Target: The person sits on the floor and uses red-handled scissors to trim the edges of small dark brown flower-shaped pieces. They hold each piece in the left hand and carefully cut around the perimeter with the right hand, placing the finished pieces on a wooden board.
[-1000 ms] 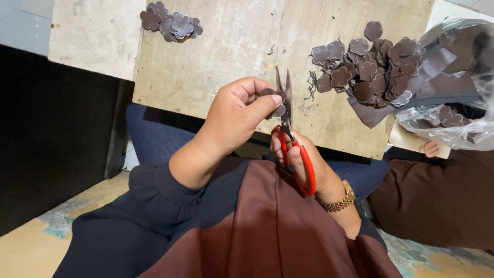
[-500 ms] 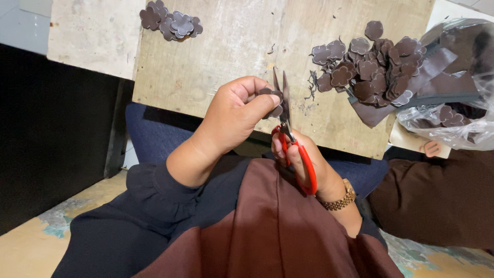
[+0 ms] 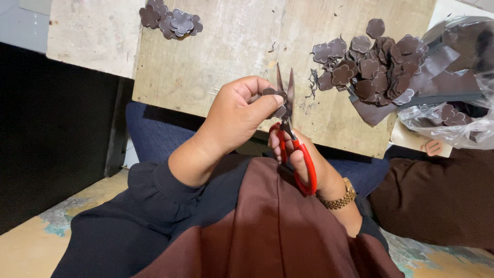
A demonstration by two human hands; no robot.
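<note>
Scissors (image 3: pixel 293 139) with red looped handles and short grey metal blades sit in the right hand (image 3: pixel 309 164), whose fingers are threaded through and closed round the loops; the blades stand parted in a narrow V, tips pointing away from the body; just left of the blades, the left hand (image 3: pixel 234 116) pinches a small dark brown cut-out piece (image 3: pixel 275 100) between thumb and curled fingertips, clamped tight on it, with the piece touching the inner edge of the blades; the piece looks matte and leathery, with a scalloped, flower-like outline, though most of it is hidden by the fingers; one pair of scissors, one piece in the grip; beyond the blades lies a pale, scuffed wooden board (image 3: pixel 221 56), its surface grainy and stained; to the far right of the grip a loose heap of brown flower shapes (image 3: pixel 370 67) overlaps too thickly to count, beside flat brown strips that run into a crinkled clear plastic bag (image 3: pixel 453 108); far up and to the left of the grip a smaller cluster of flower shapes (image 3: pixel 172 20) rests on the board, some half a dozen; a gold-coloured metal wristwatch (image 3: pixel 339 198) rings the right wrist; smooth brown cloth (image 3: pixel 257 231) drapes the lap below both hands.
</note>
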